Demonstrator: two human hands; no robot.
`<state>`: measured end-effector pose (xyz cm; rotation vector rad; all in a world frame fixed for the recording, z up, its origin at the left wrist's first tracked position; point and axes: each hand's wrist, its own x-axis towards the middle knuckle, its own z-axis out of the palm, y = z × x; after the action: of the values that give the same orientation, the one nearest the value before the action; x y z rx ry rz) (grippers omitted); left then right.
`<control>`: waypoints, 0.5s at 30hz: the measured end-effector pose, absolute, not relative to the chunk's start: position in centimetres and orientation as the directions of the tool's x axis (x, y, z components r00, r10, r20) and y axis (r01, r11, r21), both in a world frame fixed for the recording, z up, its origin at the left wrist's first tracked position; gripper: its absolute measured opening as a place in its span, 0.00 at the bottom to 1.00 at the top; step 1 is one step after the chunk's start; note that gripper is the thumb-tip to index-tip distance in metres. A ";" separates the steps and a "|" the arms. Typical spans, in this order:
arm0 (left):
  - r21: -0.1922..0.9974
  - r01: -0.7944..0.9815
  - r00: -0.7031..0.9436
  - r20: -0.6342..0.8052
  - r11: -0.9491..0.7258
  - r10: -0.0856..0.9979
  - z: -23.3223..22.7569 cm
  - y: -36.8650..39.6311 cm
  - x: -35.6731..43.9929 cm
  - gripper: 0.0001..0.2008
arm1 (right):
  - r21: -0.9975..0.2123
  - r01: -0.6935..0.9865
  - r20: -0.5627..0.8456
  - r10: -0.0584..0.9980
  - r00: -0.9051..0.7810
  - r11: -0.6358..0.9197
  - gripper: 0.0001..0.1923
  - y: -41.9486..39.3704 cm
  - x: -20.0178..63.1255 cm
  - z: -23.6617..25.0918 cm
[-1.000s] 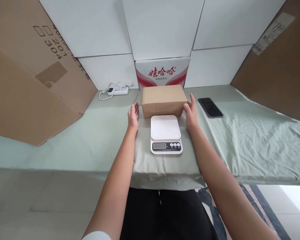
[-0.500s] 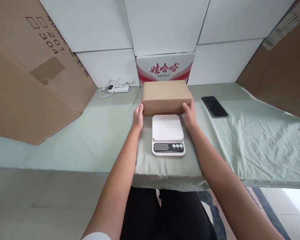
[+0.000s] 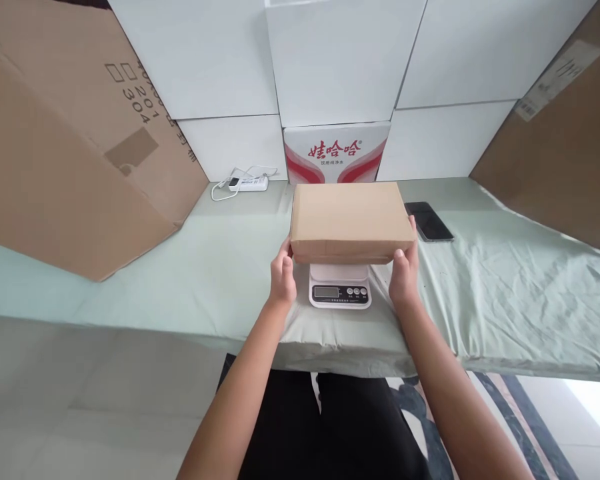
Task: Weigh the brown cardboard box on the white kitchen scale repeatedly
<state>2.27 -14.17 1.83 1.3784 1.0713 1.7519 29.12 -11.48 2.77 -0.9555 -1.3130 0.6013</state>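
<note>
I have the box (image 3: pixel 351 220) between both hands, one at each near corner. My left hand (image 3: pixel 283 279) is clamped on the near-left corner, thumb up against the front face and fingers tucked under; my right hand (image 3: pixel 404 277) grips the near-right corner the same way. Holding it by the two ends keeps it level, and its top does look flat to me, not tipped to either side.

The box sits directly over the scale (image 3: pixel 339 285), which stands close to the near edge of the worktop (image 3: pixel 505 293), about midway along it. The box covers nearly all of the white platform; only a thin strip of it and the panel with the display and buttons show below the box's front edge. I cannot tell whether the underside is already resting on the platform or hanging just above it, since the box itself hides that gap.

The box is shut, its flaps closed, so what is inside, if anything, is hidden from me.

Further back, a phone (image 3: pixel 429 221) lies face up just beside the box's far-right corner. At the back edge a carton (image 3: pixel 337 152) with red print stands against the white wall, also closed. Toward the back-left corner lies a power strip (image 3: pixel 249 183) with its cord looped beside it. Large cardboard sheets lean in at the left (image 3: pixel 70 153) and right (image 3: pixel 565 147) ends of the worktop.
</note>
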 end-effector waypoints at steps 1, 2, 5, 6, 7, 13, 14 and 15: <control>0.898 -0.008 -0.221 0.427 -0.439 0.877 1.7 -14.8 2.4 0.45 | -0.850 0.152 0.526 0.828 0.192 0.505 0.44 -11.9 29.4 2.5; 0.902 -0.007 -0.213 0.420 -0.432 0.882 1.5 -15.3 2.5 0.45 | -0.848 0.164 0.528 0.828 0.189 0.504 0.41 -12.2 29.5 2.3; 0.907 -0.006 -0.204 0.412 -0.422 0.888 1.4 -16.0 2.6 0.46 | -0.844 0.178 0.535 0.824 0.188 0.507 0.39 -12.5 29.7 1.9; 0.909 -0.007 -0.201 0.407 -0.417 0.891 1.4 -16.1 2.6 0.46 | -0.844 0.171 0.534 0.824 0.188 0.508 0.38 -12.5 29.7 1.8; 0.912 -0.005 -0.195 0.401 -0.410 0.895 1.4 -16.1 2.6 0.47 | -0.844 0.160 0.535 0.823 0.190 0.511 0.38 -12.5 29.7 1.8; 0.909 0.015 -0.254 0.406 -0.417 0.878 0.9 -15.9 2.4 0.49 | -0.828 0.141 0.560 0.790 0.251 0.542 0.41 -12.3 29.7 1.7; 0.908 0.014 -0.258 0.408 -0.419 0.876 0.8 -15.9 2.4 0.48 | -0.826 0.145 0.564 0.784 0.259 0.546 0.41 -12.4 29.7 1.8; 0.908 0.016 -0.248 0.410 -0.419 0.878 0.8 -15.9 2.5 0.48 | -0.825 0.144 0.564 0.784 0.258 0.546 0.40 -12.4 29.6 1.8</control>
<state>2.45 -15.94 0.76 1.3633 1.1261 1.7376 29.59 -12.41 1.79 -0.9292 -1.2619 0.5313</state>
